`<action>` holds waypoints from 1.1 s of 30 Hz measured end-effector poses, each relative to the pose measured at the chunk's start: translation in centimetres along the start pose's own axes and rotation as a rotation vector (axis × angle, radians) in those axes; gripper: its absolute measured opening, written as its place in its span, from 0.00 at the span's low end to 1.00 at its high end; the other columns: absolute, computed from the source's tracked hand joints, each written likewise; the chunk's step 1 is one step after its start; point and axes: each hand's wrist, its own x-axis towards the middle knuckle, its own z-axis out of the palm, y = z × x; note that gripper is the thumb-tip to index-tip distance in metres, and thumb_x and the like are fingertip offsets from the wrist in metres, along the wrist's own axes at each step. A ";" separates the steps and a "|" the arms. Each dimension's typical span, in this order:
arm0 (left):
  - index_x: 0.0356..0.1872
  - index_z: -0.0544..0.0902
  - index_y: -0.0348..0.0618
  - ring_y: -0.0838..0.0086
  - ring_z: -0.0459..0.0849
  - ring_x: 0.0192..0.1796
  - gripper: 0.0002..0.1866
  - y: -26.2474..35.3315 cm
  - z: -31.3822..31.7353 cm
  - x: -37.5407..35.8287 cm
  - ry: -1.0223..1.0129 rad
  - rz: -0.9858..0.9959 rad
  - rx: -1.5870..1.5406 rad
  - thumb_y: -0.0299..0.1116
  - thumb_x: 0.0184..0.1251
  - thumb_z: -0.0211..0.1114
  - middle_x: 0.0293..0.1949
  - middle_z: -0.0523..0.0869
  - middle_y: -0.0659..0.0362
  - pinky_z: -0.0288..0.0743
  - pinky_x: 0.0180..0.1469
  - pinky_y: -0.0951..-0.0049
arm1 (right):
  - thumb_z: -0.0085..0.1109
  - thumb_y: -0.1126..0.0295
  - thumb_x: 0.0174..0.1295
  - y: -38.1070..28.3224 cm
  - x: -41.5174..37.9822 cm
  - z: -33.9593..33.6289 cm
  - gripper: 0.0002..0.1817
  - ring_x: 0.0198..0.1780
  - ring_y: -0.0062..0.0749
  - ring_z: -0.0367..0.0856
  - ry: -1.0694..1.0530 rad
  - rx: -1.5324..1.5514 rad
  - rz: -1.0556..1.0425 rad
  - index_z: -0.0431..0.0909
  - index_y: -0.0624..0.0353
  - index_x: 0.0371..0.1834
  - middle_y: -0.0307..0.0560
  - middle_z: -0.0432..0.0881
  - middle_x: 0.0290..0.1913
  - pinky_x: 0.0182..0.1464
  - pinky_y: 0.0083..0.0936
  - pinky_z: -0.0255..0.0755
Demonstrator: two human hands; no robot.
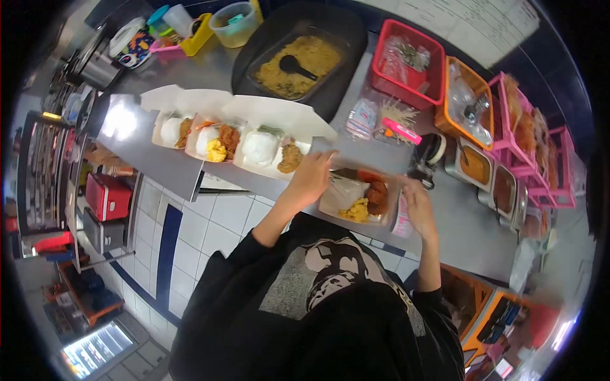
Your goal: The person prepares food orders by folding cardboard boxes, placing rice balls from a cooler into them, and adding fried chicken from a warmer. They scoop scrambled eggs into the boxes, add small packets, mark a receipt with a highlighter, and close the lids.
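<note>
A paper food box [325,204] stands at the counter's front edge. It holds yellow scrambled egg [354,210], a red-sauced piece of food [378,197] and something pale that looks wrapped in clear film. My left hand [310,182] has its fingers closed on the box's left side. At the right side, my right hand [418,206] is slightly blurred, its bent fingers closed at the rim. Left of my hands sit three open boxes in a row: the nearest box [254,166] has rice and a browned piece, the middle one rice [206,138] and egg, the far one rice [170,131].
Behind the boxes is a dark tray of yellow food [305,54] with a black ladle [297,66]. To the right are a red basket [406,95], an orange basket [466,136], a tape dispenser [427,159], toothpicks [397,113], metal sauce pans [473,166] and pink racks [508,120].
</note>
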 end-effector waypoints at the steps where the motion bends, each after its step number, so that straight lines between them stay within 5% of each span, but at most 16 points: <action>1: 0.59 0.71 0.38 0.46 0.77 0.46 0.20 0.4 0.2 -0.9 0.027 -0.016 -0.083 0.23 0.66 0.46 0.44 0.79 0.42 0.71 0.50 0.56 | 0.40 0.68 0.70 0.8 -1.2 1.4 0.18 0.51 0.39 0.75 0.057 0.039 -0.076 0.69 0.59 0.60 0.50 0.78 0.49 0.56 0.26 0.66; 2: 0.57 0.71 0.37 0.46 0.77 0.47 0.20 0.9 0.5 -2.2 0.054 -0.038 -0.164 0.21 0.63 0.47 0.46 0.79 0.42 0.71 0.50 0.56 | 0.41 0.70 0.69 1.3 -2.3 2.7 0.19 0.52 0.37 0.74 0.111 0.079 -0.153 0.68 0.58 0.62 0.49 0.77 0.50 0.57 0.25 0.66; 6: 0.57 0.71 0.37 0.47 0.76 0.52 0.22 0.4 3.0 -4.1 0.191 -0.046 -0.258 0.16 0.59 0.48 0.50 0.77 0.42 0.70 0.54 0.59 | 0.41 0.81 0.57 0.1 -4.4 5.9 0.29 0.57 0.32 0.71 0.159 0.514 0.078 0.65 0.56 0.66 0.48 0.75 0.55 0.60 0.22 0.62; 8: 0.57 0.71 0.36 0.47 0.76 0.53 0.22 0.7 2.6 -4.0 0.097 -0.154 -0.334 0.16 0.59 0.48 0.51 0.77 0.42 0.70 0.56 0.61 | 0.39 0.85 0.50 -0.4 -3.8 5.0 0.35 0.57 0.30 0.70 0.119 0.703 0.123 0.65 0.55 0.66 0.49 0.74 0.57 0.60 0.21 0.62; 12: 0.59 0.69 0.37 0.50 0.75 0.57 0.23 -0.6 3.1 -5.1 0.060 -0.074 -0.379 0.16 0.59 0.51 0.54 0.76 0.43 0.68 0.59 0.65 | 0.41 0.79 0.50 0.4 -5.0 3.5 0.35 0.57 0.27 0.70 -0.152 0.909 0.150 0.59 0.56 0.68 0.50 0.71 0.60 0.56 0.20 0.62; 13: 0.60 0.68 0.37 0.51 0.73 0.60 0.25 -1.0 3.5 -5.7 0.017 -0.094 -0.404 0.16 0.58 0.52 0.57 0.74 0.43 0.66 0.61 0.66 | 0.42 0.72 0.59 1.4 -5.2 3.8 0.29 0.57 0.27 0.69 -0.196 1.009 0.072 0.58 0.55 0.68 0.50 0.69 0.62 0.55 0.22 0.63; 16: 0.64 0.63 0.39 0.54 0.65 0.68 0.30 -2.1 3.5 -6.6 -0.175 -0.131 -0.589 0.17 0.56 0.55 0.63 0.67 0.43 0.58 0.67 0.68 | 0.45 0.75 0.62 2.2 -5.8 5.3 0.25 0.68 0.35 0.59 -0.121 0.801 0.142 0.59 0.58 0.65 0.53 0.67 0.62 0.67 0.28 0.51; 17: 0.65 0.62 0.39 0.56 0.60 0.70 0.31 -2.8 2.9 -6.7 -0.278 -0.130 -0.725 0.18 0.56 0.56 0.66 0.64 0.43 0.55 0.69 0.68 | 0.46 0.78 0.63 2.7 -6.0 6.4 0.25 0.71 0.46 0.56 -0.131 0.752 0.275 0.59 0.59 0.64 0.60 0.64 0.66 0.70 0.35 0.48; 19: 0.67 0.57 0.40 0.56 0.47 0.75 0.34 -3.6 0.3 -6.0 -0.543 -0.142 -0.921 0.22 0.58 0.57 0.71 0.52 0.40 0.45 0.73 0.69 | 0.48 0.80 0.61 3.1 -6.3 8.8 0.26 0.72 0.56 0.51 0.024 0.493 0.130 0.59 0.60 0.64 0.65 0.60 0.67 0.70 0.39 0.48; 21: 0.68 0.56 0.38 0.52 0.46 0.75 0.34 -3.4 1.2 -5.3 -0.456 -0.132 -0.622 0.25 0.59 0.57 0.71 0.50 0.37 0.44 0.73 0.66 | 0.51 0.83 0.58 2.8 -6.4 9.0 0.29 0.72 0.68 0.43 0.091 0.289 0.013 0.58 0.59 0.64 0.72 0.51 0.70 0.71 0.44 0.47; 22: 0.69 0.55 0.37 0.50 0.45 0.75 0.34 -3.0 2.0 -4.9 -0.406 -0.125 -0.473 0.26 0.60 0.57 0.70 0.49 0.36 0.44 0.73 0.65 | 0.52 0.83 0.57 1.9 -6.2 8.3 0.30 0.73 0.67 0.42 0.054 0.188 -0.033 0.58 0.58 0.65 0.71 0.48 0.71 0.71 0.44 0.45; 24: 0.69 0.54 0.34 0.42 0.41 0.74 0.38 -1.0 4.8 -4.7 -0.205 0.055 -0.004 0.39 0.61 0.59 0.70 0.45 0.31 0.38 0.70 0.45 | 0.53 0.85 0.54 -0.1 -5.4 6.3 0.33 0.73 0.66 0.39 -0.018 -0.013 -0.124 0.57 0.57 0.65 0.69 0.43 0.73 0.72 0.45 0.43; 25: 0.69 0.54 0.34 0.41 0.40 0.74 0.39 -0.4 5.4 -4.6 -0.159 0.109 0.129 0.43 0.61 0.59 0.70 0.44 0.31 0.37 0.69 0.39 | 0.64 0.77 0.48 -0.8 -4.6 4.8 0.41 0.75 0.62 0.34 -0.094 -0.134 -0.245 0.56 0.52 0.68 0.65 0.37 0.74 0.72 0.48 0.42; 27: 0.70 0.54 0.37 0.43 0.38 0.74 0.46 -0.2 5.2 -4.3 -0.109 0.236 0.411 0.57 0.58 0.59 0.71 0.43 0.34 0.31 0.63 0.26 | 0.70 0.70 0.43 -2.0 -3.0 3.0 0.47 0.75 0.60 0.33 -0.307 -0.252 -0.276 0.55 0.49 0.69 0.64 0.36 0.75 0.72 0.49 0.41; 30: 0.71 0.55 0.41 0.44 0.40 0.74 0.51 0.5 2.2 -3.0 -0.490 0.397 0.467 0.62 0.50 0.63 0.72 0.44 0.39 0.31 0.63 0.26 | 0.75 0.59 0.34 -1.9 -1.6 2.6 0.56 0.73 0.61 0.41 -0.451 -0.385 -0.333 0.53 0.44 0.71 0.65 0.43 0.73 0.71 0.51 0.45; 33: 0.70 0.56 0.43 0.45 0.46 0.73 0.56 0.0 1.3 -2.0 -0.570 0.460 0.382 0.61 0.40 0.71 0.72 0.49 0.43 0.39 0.66 0.33 | 0.76 0.58 0.31 -1.9 -0.8 2.5 0.58 0.68 0.62 0.53 -0.497 -0.446 -0.354 0.53 0.42 0.71 0.66 0.52 0.69 0.68 0.49 0.55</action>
